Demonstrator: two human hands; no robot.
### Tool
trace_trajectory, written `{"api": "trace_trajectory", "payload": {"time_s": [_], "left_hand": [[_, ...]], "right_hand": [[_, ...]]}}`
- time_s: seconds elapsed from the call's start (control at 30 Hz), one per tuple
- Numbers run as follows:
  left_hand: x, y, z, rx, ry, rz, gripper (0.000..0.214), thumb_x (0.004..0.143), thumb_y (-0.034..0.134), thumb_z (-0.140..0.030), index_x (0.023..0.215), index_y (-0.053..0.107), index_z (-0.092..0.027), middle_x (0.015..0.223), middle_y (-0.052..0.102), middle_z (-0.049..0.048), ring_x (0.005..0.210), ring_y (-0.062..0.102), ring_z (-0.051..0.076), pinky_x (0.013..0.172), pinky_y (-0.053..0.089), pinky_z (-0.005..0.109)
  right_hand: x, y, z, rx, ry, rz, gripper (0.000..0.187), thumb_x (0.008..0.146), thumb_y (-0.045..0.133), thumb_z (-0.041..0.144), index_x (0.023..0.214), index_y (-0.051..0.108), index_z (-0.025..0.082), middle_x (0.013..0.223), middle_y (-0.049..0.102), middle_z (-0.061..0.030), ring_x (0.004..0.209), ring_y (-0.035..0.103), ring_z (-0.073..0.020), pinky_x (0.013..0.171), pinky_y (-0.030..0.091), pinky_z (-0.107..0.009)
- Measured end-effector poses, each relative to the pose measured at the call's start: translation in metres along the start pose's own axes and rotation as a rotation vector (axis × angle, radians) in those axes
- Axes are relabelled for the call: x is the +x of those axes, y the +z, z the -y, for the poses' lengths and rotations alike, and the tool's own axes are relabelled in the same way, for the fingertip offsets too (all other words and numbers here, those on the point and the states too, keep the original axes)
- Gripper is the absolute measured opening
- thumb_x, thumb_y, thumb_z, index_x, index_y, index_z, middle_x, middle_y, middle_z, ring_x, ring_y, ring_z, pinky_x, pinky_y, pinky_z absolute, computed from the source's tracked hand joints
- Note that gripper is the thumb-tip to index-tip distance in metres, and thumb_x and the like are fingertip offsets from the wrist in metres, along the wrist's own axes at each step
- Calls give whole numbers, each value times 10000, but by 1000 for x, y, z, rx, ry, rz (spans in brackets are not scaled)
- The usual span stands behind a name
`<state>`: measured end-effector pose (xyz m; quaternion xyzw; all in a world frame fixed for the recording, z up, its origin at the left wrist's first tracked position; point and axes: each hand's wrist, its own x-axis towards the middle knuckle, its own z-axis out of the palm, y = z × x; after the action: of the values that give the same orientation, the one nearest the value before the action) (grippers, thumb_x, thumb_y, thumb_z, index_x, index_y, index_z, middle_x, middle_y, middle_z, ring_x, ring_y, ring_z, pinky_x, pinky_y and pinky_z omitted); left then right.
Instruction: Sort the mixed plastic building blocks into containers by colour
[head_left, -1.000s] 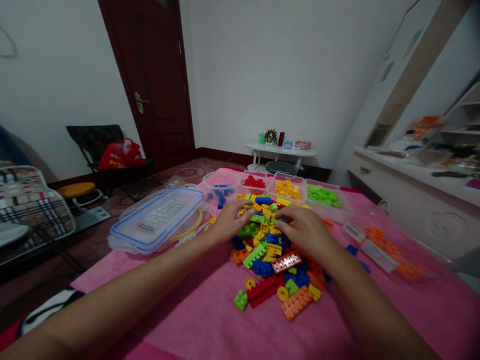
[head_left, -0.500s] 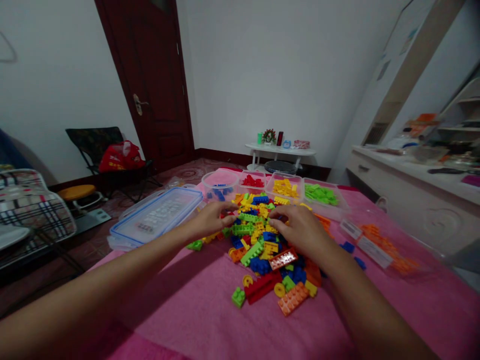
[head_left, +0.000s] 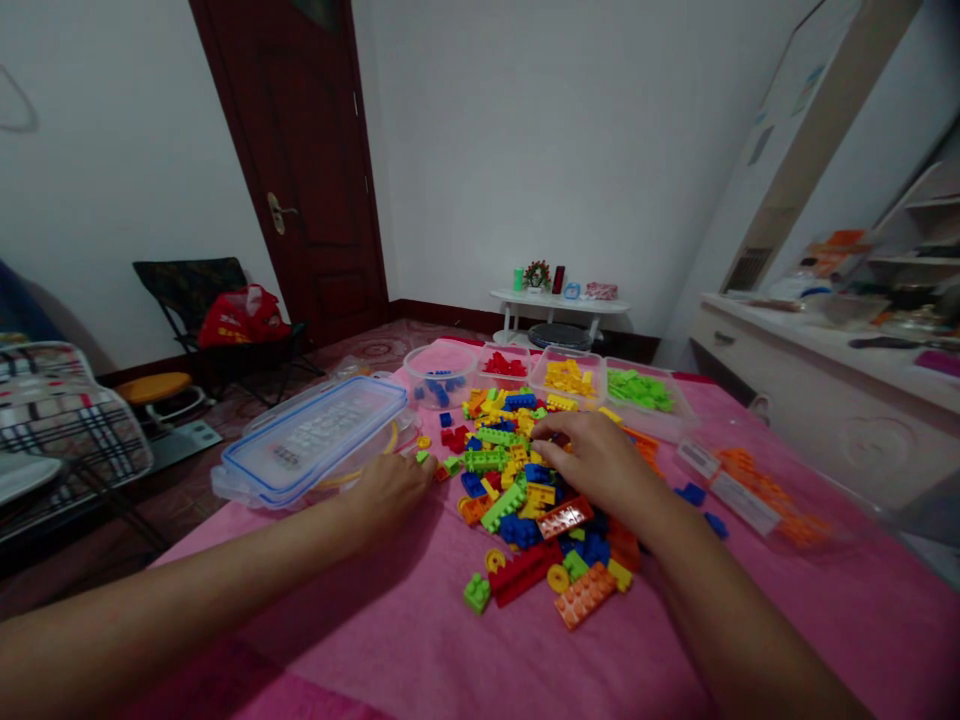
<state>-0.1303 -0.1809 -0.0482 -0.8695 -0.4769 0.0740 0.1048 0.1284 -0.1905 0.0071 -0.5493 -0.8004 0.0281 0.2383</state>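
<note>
A mixed heap of toy building bricks [head_left: 495, 460] in yellow, green, blue, red and orange covers the middle of the pink cloth. At the heap's left edge, my left hand [head_left: 394, 492] rests low beside small green and red pieces; its fingers point down and are mostly hidden. Over the right side of the heap, my right hand [head_left: 596, 452] has curved fingers, with the thumb apart from the forefinger and no brick visible between them. Nearer to me lie a long red brick [head_left: 525, 573], an orange brick [head_left: 586, 597] and a green brick [head_left: 477, 593].
Behind the heap stand clear tubs of sorted bricks: blue [head_left: 439, 385], red [head_left: 504, 365], yellow [head_left: 570, 378] and green [head_left: 640, 390]. A clear box of orange bricks [head_left: 772, 500] is at the right. Blue-rimmed lids [head_left: 319, 435] are stacked at the left on the pink cloth [head_left: 360, 620].
My left hand has moved left and toward me, off the heap to its edge, uncovering red and blue bricks there. My right hand has stayed nearly in place.
</note>
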Motion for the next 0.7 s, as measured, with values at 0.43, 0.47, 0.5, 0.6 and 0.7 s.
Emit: {"api": "trace_trajectory", "payload": {"time_s": [0.43, 0.47, 0.5, 0.6, 0.7], "left_hand": [[59, 7, 18, -871, -92, -508, 526, 838, 485, -397, 1313, 454, -172, 1340, 478, 118, 1205, 468, 233, 1008, 389, 387], [64, 14, 18, -858, -146, -492, 530, 843, 475, -403, 1312, 457, -158, 1353, 468, 127, 1247, 430, 248, 1046, 344, 407], [67, 20, 17, -863, -198, -462, 538, 844, 469, -413, 1314, 456, -151, 1358, 466, 133, 1262, 416, 261, 1061, 320, 422], [74, 34, 4, -960, -271, -432, 539, 845, 470, -438, 1306, 465, -158, 1333, 500, 125, 1243, 442, 263, 1056, 326, 419], [77, 31, -16, -1194, -226, -491, 496, 865, 450, -432, 1284, 485, -168, 1317, 524, 102, 1214, 479, 224, 1040, 358, 369]], "right_hand": [[1, 1, 1, -23, -28, 3, 184, 807, 533, 223, 862, 709, 225, 879, 712, -24, 814, 636, -170, 720, 432, -271], [1, 1, 1, -25, -29, 4, 184, 806, 533, 224, 861, 709, 225, 874, 712, -26, 814, 636, -171, 722, 433, -272], [1, 1, 1, -26, -28, 5, 183, 806, 535, 225, 861, 709, 225, 871, 712, -28, 814, 636, -172, 722, 434, -273], [1, 2, 0, -28, -23, 6, 186, 807, 534, 231, 870, 709, 229, 874, 712, -27, 818, 637, -171, 722, 435, -271], [1, 4, -1, -40, -13, 13, 193, 809, 532, 239, 886, 709, 231, 878, 712, -25, 824, 637, -172, 732, 433, -271]]}}
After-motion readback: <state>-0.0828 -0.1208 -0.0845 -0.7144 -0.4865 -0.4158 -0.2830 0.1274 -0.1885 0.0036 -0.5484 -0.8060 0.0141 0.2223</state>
